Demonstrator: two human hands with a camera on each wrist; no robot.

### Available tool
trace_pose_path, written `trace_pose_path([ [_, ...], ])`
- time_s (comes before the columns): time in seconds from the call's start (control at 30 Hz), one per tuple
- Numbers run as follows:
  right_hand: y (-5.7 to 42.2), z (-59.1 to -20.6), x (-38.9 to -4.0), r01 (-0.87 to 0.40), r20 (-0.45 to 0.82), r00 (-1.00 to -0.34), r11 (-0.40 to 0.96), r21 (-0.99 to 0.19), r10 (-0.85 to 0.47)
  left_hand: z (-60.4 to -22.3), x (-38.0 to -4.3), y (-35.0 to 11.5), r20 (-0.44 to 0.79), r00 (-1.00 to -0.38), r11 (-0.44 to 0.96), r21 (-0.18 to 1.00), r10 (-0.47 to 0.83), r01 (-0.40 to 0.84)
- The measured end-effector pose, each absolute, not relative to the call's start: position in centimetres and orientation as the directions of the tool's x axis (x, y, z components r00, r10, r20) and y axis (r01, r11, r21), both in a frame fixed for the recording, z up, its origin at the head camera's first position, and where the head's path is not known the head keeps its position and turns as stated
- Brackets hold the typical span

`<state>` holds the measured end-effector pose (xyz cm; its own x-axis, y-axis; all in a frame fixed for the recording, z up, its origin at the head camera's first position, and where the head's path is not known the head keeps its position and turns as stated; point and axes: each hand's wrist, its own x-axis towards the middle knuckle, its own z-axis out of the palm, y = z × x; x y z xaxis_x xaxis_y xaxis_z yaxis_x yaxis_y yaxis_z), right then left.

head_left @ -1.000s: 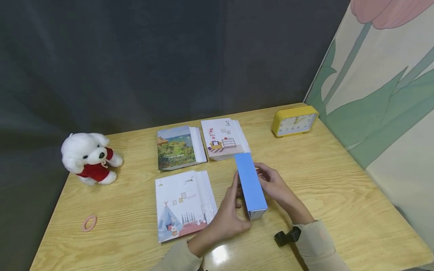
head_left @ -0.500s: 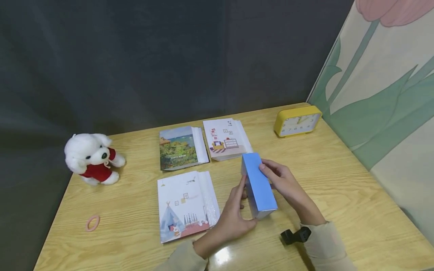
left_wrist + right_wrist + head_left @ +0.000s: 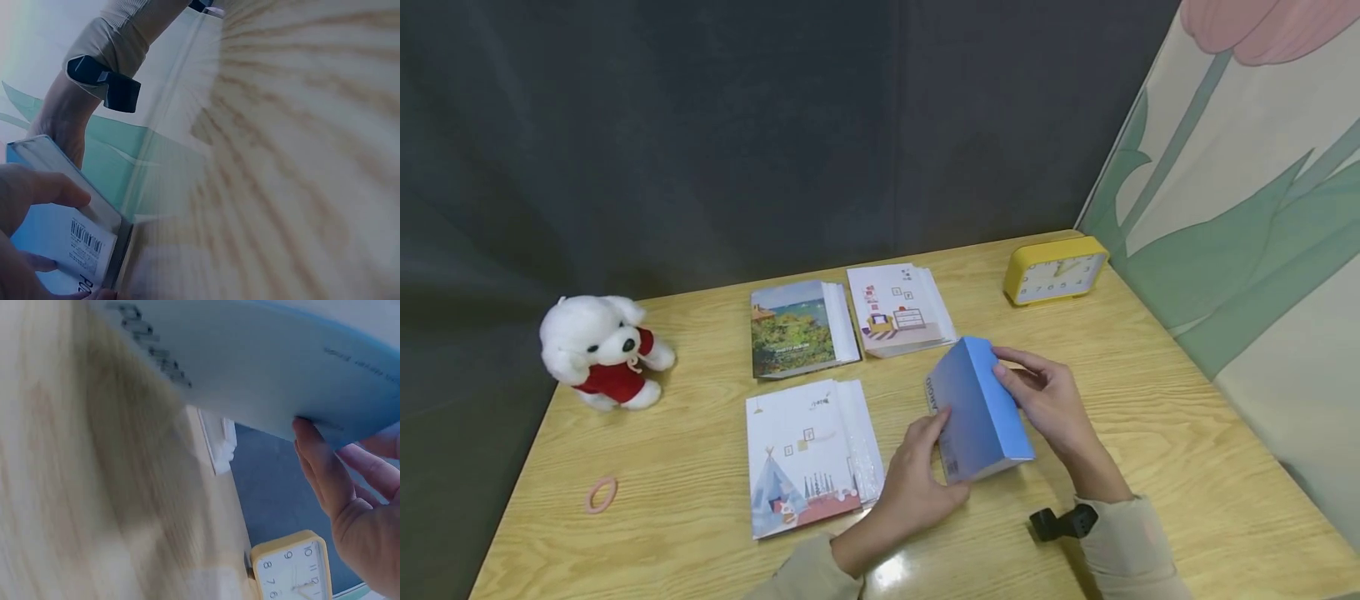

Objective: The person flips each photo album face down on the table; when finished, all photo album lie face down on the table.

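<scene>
Both hands are on a thick blue album (image 3: 973, 408), which leans to the right with its spine up and its lettered left cover showing. My left hand (image 3: 917, 483) holds it low on the left, fingers against that cover and thumb at the near bottom corner. In the left wrist view, a barcode label (image 3: 85, 240) shows on the cover beside these fingers. My right hand (image 3: 1052, 404) grips the far right end, thumb on the spine; its other fingers are partly hidden behind. The right wrist view shows fingertips (image 3: 306, 428) against the other cover.
Left of the blue album lies an album with a tent drawing (image 3: 805, 458). Behind are a landscape photo album (image 3: 793, 329) and a room-drawing album (image 3: 895, 308). A yellow clock (image 3: 1056, 271) stands back right; a plush dog (image 3: 602, 350) and a pink ring (image 3: 600, 495) are left.
The blue album has turned from spine-up to leaning right, so its left cover now shows. My right hand has moved right with it, its thumb coming onto the spine.
</scene>
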<state>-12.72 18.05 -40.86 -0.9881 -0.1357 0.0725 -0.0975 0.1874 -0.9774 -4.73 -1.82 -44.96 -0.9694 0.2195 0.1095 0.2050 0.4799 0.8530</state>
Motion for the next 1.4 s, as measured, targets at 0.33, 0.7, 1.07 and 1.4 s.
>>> trace_pose_path([
  [0.33,18.3,-42.2,-12.9,-0.076,-0.014,-0.986,0.529,-0.845,-0.164,-44.7,-5.0,-2.2,0.093,-0.977,0.598,0.778,0.192,0.192],
  [0.7,17.3,-41.4,-13.3,-0.106,-0.009,-0.987,0.693,-0.713,-0.16,-42.5,-6.4,-5.6,0.019,-0.938,0.673,0.692,0.345,0.261],
  [1.07,11.5,-39.4,-14.6,-0.373,0.205,-0.925,0.658,-0.654,-0.321,-40.1,-6.0,-15.7,0.063,-0.993,0.59,0.799,0.102,0.112],
  [1.4,8.0,-40.4,-14.7,-0.411,0.183,-0.898,0.614,-0.674,-0.399,-41.1,-2.2,-22.1,-0.151,-0.974,0.619,0.753,-0.172,-0.226],
])
